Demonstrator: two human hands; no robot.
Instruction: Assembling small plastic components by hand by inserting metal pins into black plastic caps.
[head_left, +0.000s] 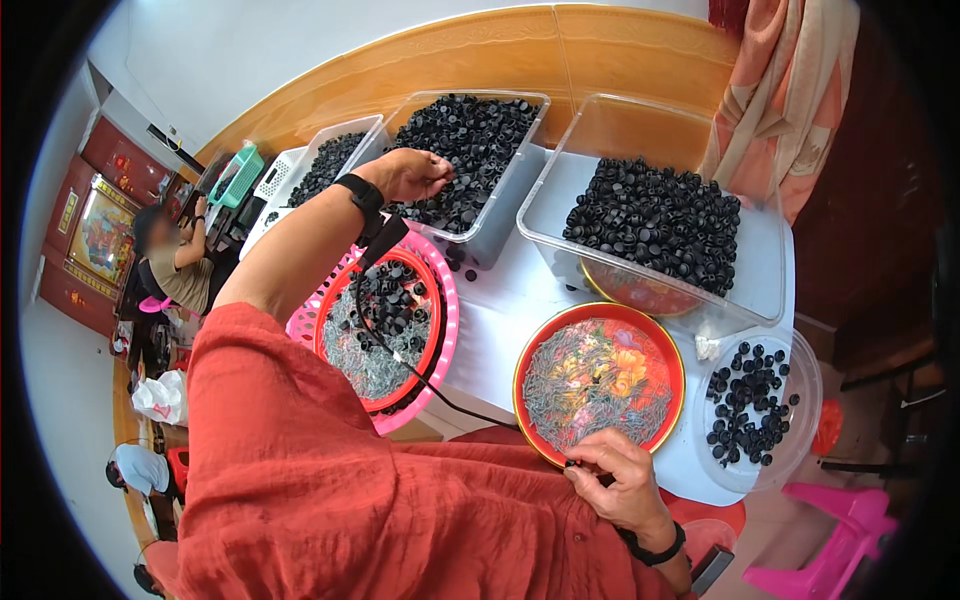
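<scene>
My left hand [412, 175] reaches over a clear plastic bin [483, 236] heaped with small black plastic caps [485, 140]. Its fingers are drawn together; what they hold, if anything, cannot be made out. My right hand [618, 482] is at the near rim of a round red tray [674, 360] with a gold edge and a flower print. Thumb and forefinger there pinch a small black plastic cap [572, 464], partly hidden by the fingers. Many thin, clear-grey slender pieces [565, 385] lie spread in the tray.
Right of that bin stands another clear bin [775, 250] of black caps. A pink basket [447, 285] holds a red tray with caps and thin pieces. At right are a clear round lid [800, 420] with caps and a pink stool [845, 530]. A person [180, 260] sits far left.
</scene>
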